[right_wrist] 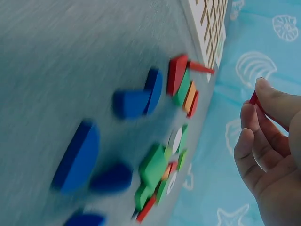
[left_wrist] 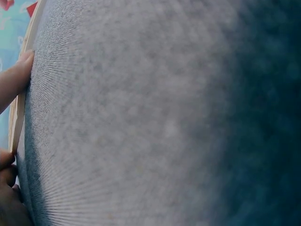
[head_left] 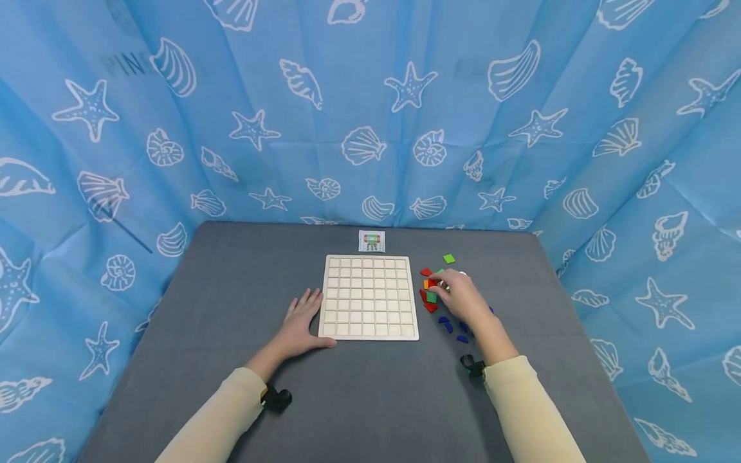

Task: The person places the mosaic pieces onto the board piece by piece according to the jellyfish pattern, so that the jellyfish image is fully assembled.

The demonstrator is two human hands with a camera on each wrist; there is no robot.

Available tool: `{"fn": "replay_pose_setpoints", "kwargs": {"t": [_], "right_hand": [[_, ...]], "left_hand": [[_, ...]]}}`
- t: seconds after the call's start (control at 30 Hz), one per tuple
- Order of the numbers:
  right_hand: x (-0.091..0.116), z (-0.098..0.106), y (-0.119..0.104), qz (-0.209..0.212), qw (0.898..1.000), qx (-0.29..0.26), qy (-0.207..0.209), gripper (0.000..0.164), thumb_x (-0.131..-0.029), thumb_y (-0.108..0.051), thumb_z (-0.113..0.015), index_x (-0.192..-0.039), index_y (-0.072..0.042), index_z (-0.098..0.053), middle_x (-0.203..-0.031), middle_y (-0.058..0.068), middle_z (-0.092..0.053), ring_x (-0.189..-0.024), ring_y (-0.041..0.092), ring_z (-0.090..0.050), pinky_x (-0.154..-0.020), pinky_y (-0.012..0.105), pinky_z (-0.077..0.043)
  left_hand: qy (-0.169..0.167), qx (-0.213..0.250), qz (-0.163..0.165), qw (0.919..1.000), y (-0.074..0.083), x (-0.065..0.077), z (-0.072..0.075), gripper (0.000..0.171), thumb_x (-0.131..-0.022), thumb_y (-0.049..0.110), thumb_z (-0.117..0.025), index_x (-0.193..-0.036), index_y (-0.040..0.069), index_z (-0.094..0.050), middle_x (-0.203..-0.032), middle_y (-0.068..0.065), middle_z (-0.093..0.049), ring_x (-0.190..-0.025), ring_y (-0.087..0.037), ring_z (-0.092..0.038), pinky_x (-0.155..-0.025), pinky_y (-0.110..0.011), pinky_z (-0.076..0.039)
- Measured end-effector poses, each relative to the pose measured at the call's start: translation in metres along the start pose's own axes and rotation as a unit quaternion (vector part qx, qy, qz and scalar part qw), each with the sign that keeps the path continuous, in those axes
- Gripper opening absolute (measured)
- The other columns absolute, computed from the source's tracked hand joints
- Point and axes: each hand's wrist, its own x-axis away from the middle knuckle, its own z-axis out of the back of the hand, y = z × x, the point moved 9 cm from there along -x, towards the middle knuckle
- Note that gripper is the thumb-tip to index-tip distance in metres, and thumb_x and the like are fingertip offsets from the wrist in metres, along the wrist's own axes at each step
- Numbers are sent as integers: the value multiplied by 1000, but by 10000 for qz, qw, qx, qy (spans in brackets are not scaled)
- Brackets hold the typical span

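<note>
A square pale wooden board (head_left: 368, 298) with a grid of recessed cells lies flat on the grey table. My left hand (head_left: 300, 326) rests at its left side, fingers spread toward the edge and thumb by the near left corner. To the right of the board is my right hand (head_left: 459, 297), above a scatter of small flat pieces. Between its thumb and fingertip it pinches a red piece (right_wrist: 254, 99), mostly covered by the fingers. Below this hand lie green pieces (right_wrist: 154, 167), blue half-round pieces (right_wrist: 77, 157) and a red piece (right_wrist: 177, 74).
Behind the board lies a small printed packet (head_left: 372, 241). One light green diamond piece (head_left: 449, 258) sits apart at the far right of the board. A blue shell-patterned curtain (head_left: 370, 116) rises behind and beside the grey table (head_left: 370, 399).
</note>
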Motion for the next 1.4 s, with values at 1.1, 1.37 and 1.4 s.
{"fn": "replay_pose_setpoints", "kwargs": {"t": [1.1, 1.37, 1.4], "right_hand": [[-91, -81, -27, -200, 9939, -426, -997, 28, -97, -20, -70, -122, -9, -73, -114, 11, -67, -101, 26, -64, -86, 43, -55], [-94, -86, -28, -232, 9915, -395, -1216, 31, -95, -19, -72, -124, -11, -73, -113, 10, -68, -104, 25, -64, -87, 41, -55], [-95, -86, -28, -234, 9912, -398, -1243, 32, -95, -19, -73, -125, -10, -73, -113, 10, -69, -105, 25, -64, -88, 42, -55]], "left_hand": [[-74, -109, 93, 9999, -3, -2, -2, 125, -73, 66, -80, -162, 5, -16, -169, -14, -13, -157, -35, -4, -123, -62, -4], [-90, -90, 188, 9997, -5, -4, -4, 126, -72, 68, -80, -162, 6, -16, -169, -13, -13, -158, -35, -4, -123, -61, -3], [-86, -68, 192, 9998, -5, -4, -4, 126, -72, 68, -80, -162, 6, -16, -169, -13, -13, -158, -35, -4, -123, -61, -3]]}}
